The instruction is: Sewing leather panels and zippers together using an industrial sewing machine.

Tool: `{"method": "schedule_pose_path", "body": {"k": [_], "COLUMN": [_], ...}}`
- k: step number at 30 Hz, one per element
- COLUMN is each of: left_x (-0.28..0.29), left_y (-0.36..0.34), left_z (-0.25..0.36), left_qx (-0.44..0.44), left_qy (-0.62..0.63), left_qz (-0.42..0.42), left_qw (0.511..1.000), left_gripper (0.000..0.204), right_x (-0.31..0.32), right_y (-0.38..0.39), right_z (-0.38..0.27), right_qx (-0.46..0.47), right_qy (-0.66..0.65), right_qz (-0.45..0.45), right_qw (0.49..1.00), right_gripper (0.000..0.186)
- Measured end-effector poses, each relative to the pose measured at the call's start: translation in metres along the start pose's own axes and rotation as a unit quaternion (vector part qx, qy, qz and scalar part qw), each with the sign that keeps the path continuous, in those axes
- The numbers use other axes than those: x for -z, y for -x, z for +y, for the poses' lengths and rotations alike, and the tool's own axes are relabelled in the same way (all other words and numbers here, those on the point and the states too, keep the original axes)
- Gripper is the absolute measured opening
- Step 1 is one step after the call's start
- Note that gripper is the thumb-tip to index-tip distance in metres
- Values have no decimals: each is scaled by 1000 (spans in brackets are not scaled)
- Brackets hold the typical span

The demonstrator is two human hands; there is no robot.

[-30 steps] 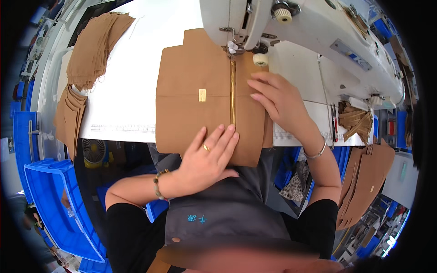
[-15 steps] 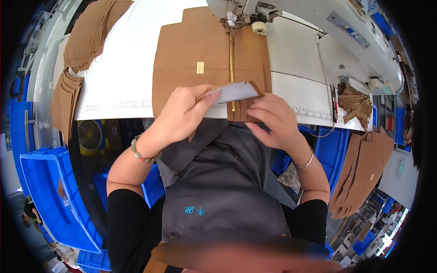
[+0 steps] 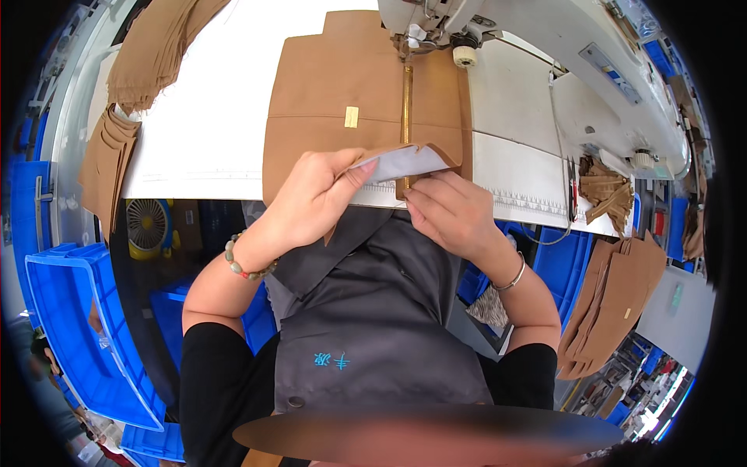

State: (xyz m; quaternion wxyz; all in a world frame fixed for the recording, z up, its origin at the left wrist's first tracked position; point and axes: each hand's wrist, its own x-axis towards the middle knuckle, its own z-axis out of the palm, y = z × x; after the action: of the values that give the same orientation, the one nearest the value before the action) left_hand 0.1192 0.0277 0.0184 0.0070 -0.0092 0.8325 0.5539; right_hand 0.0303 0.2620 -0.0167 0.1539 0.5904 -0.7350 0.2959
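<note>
A brown fabric panel [image 3: 311,78] lies on the white table, its far end by the sewing machine's needle area [image 3: 405,48]. A gold-toothed zipper [image 3: 407,101] runs down it towards me. The panel's near part is folded up, showing a pale grey underside [image 3: 412,165]. My left hand [image 3: 317,198] is closed on this raised flap, thumb on the pale side. My right hand [image 3: 453,212] is closed in a pinch at the zipper's near end, by the table edge. The raised flap partly covers the zipper.
Brown fabric stacks [image 3: 152,66] lie at the far left, with others hanging over the right side [image 3: 615,300]. Tweezers or snips [image 3: 573,187] and brown scraps [image 3: 607,191] lie right. A blue crate [image 3: 93,335] and a yellow fan [image 3: 149,227] are at left.
My right hand has moved left to the zipper's near end, and its fingers, apart before, have closed. My left hand keeps the flap raised. The whole view has shifted slightly.
</note>
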Motion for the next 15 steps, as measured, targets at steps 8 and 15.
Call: {"method": "schedule_pose_path", "body": {"k": [8,15], "left_x": [0,1], "left_y": [0,1], "left_z": [-1,-2], "left_qx": [-4,11], "left_qy": [44,59], "left_qz": [-4,-13], "left_qw": [999,998], "left_gripper": [38,38], "right_x": [15,27], "right_y": [-6,-12], "right_z": [-2,1], "right_qx": [-11,-1], "right_qy": [-29,-42], "right_qz": [-48,-132], "right_qw": [998,990], "right_gripper": [32,40]}}
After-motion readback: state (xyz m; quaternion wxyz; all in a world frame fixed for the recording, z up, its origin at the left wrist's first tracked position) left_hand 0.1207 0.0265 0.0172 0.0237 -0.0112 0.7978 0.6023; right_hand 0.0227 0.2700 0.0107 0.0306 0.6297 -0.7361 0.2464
